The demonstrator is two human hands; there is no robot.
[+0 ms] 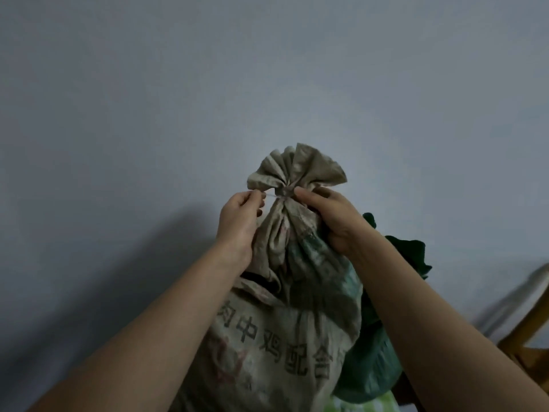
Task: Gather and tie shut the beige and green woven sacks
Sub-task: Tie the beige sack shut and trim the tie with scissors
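We've got the beige sack (pixel 282 337) standing upright in front of us, centre-bottom of the view, against a plain grey wall (pixel 148 99). Its mouth is bunched into a tight neck (pixel 284 195) w/ the loose top fanning out above it. A thin string (pixel 271 196) runs round the neck and out to the left, drawn taut. Our left hand (pixel 240 221) pinches the string's free end, thumb and forefinger pressed together on it, other fingers curled in. Our right hand (pixel 332 221) grips the sack just below the neck on the right side, fingers wrapped round the fabric and thumb laid up beside the tie. The green sack (pixel 371 367) sits just behind and to the right of the beige one, touching it; we can't tell whether its top is tied. A wooden frame (pixel 528 331) shows at the right edge, blurred.
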